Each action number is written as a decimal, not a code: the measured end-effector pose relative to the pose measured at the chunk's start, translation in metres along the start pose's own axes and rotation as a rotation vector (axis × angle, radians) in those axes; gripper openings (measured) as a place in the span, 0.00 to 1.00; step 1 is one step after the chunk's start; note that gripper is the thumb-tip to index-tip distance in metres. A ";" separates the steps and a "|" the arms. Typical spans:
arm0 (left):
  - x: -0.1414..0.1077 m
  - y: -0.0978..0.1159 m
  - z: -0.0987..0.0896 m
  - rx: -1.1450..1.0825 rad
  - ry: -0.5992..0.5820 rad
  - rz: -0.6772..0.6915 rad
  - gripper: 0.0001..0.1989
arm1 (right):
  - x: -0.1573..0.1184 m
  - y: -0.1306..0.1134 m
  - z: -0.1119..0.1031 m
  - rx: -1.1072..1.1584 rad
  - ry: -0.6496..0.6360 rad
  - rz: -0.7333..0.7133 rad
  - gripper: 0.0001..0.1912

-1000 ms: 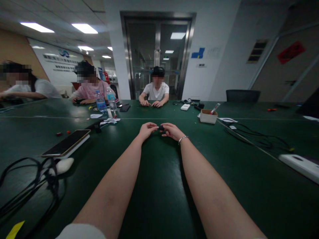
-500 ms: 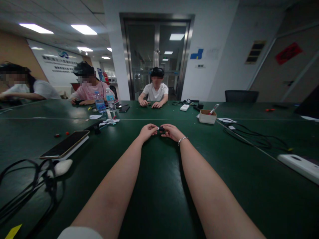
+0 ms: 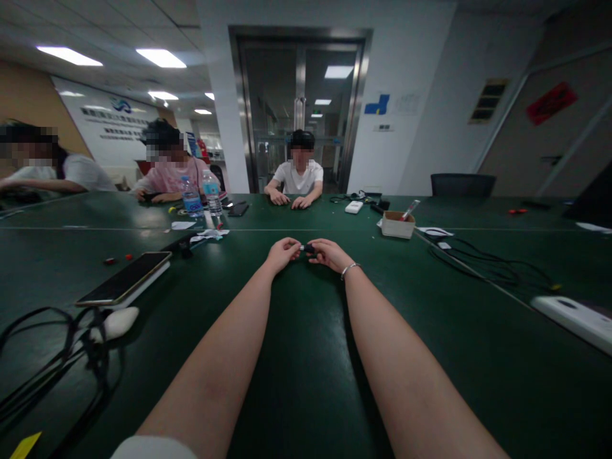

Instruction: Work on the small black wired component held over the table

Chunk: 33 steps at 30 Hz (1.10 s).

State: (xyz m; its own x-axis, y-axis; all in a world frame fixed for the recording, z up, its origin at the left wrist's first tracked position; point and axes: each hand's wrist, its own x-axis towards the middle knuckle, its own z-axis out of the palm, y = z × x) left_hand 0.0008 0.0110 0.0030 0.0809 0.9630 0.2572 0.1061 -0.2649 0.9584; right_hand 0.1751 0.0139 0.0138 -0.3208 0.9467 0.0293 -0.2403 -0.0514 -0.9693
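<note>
Both my arms reach forward over the dark green table [image 3: 306, 357]. In front of me my right hand [image 3: 331, 254], with a silvery bracelet [image 3: 350, 271] at its wrist, pinches a small black piece with a silvery end [image 3: 308, 248]. My left hand [image 3: 283, 254] is closed at that silvery end, thumb and fingers pressed together. Fingers cover much of the piece, so its exact kind cannot be made out.
A phone [image 3: 127, 278] on a white box and tangled black cables [image 3: 90, 344] lie at left. Bottles [image 3: 211, 191] stand farther back. A small box [image 3: 398, 225] with a stick-like item, more cables [image 3: 482, 258] and a white device [image 3: 574, 319] are at right. A person [image 3: 300, 172] sits opposite.
My hands stay in almost the same place, still holding the small black piece. The silvery end sits very slightly farther left.
</note>
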 end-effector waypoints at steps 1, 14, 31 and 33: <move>0.000 0.001 0.000 -0.004 0.000 -0.009 0.09 | 0.000 0.000 0.000 0.002 0.000 0.001 0.06; 0.000 0.000 -0.001 0.047 0.008 0.032 0.11 | -0.001 -0.001 0.001 -0.011 0.005 0.006 0.05; 0.006 -0.005 0.000 0.101 0.010 -0.022 0.07 | 0.000 -0.001 0.001 -0.017 0.013 0.005 0.05; 0.007 -0.007 -0.001 0.136 0.028 -0.012 0.09 | -0.001 -0.001 0.001 -0.021 0.006 0.003 0.06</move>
State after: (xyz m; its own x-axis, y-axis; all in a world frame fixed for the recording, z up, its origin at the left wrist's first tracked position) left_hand 0.0000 0.0197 -0.0013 0.0518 0.9667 0.2507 0.2402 -0.2557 0.9364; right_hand 0.1743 0.0130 0.0149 -0.3159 0.9485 0.0252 -0.2198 -0.0473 -0.9744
